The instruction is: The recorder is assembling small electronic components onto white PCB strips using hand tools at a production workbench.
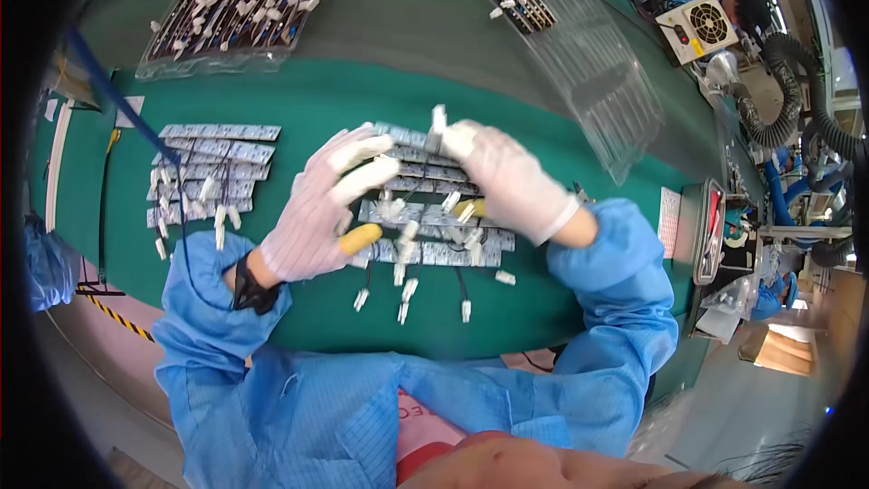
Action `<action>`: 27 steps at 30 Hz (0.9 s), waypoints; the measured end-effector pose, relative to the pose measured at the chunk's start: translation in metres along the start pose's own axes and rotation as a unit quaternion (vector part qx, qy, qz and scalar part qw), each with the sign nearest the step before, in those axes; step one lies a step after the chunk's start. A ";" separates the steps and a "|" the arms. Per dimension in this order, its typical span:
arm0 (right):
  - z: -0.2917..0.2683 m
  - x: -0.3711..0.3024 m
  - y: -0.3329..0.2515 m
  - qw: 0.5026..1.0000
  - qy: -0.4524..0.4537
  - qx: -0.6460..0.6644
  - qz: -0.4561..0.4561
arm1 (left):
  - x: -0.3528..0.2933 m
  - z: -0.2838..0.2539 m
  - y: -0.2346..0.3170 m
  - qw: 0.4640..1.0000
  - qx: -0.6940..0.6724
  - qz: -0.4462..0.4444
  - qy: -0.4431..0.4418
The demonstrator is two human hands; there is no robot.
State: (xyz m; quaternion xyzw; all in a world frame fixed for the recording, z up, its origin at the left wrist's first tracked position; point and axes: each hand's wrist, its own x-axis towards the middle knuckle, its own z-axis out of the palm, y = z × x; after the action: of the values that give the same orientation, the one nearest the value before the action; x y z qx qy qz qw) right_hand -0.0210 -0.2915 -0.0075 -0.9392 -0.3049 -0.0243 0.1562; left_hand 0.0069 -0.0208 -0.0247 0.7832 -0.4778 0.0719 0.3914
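Several narrow strip circuit boards (425,254) lie in a stacked row in front of me, with short dark leads ending in white plugs that spread over their near side. My left hand (317,204), in a white glove with a yellow thumb tip, is at the left ends of these strips. Its fingers are apart, and nothing shows in them. At the far right of the row, my right hand (516,177) is gloved too. Its fingers pinch a white plug connector (439,119) standing up above the farthest strip. The ends of those fingertips are partly hidden.
To the left lies another group of strip boards (217,134) with plugs. A clear tray (163,63) heaped with wired strips stands at the back left, and a partly filled clear tray (606,81) at the back right. A fan unit (699,29) and metal box (709,234) are rightward.
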 end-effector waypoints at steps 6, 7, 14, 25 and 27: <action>-0.055 -0.009 0.012 0.972 -0.126 0.151 0.126 | -0.012 0.006 0.009 0.995 0.053 -0.048 -0.070; -0.047 -0.015 0.016 0.976 -0.127 0.102 0.146 | -0.012 0.008 0.009 0.997 0.038 -0.054 -0.047; -0.033 -0.013 0.025 0.985 0.080 0.114 0.105 | -0.012 0.007 0.007 0.997 0.051 -0.028 -0.044; -0.006 -0.017 0.010 0.961 0.092 0.188 0.183 | -0.008 0.014 0.006 0.999 0.005 -0.033 0.039; -0.001 -0.020 0.008 0.987 0.071 0.105 0.102 | -0.009 0.009 0.012 0.999 0.006 -0.041 0.030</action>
State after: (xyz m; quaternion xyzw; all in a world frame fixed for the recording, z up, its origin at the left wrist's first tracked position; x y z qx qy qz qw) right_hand -0.0325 -0.3096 -0.0118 -0.9396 -0.1966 -0.0433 0.2767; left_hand -0.0100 -0.0237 -0.0284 0.8017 -0.4328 0.0824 0.4039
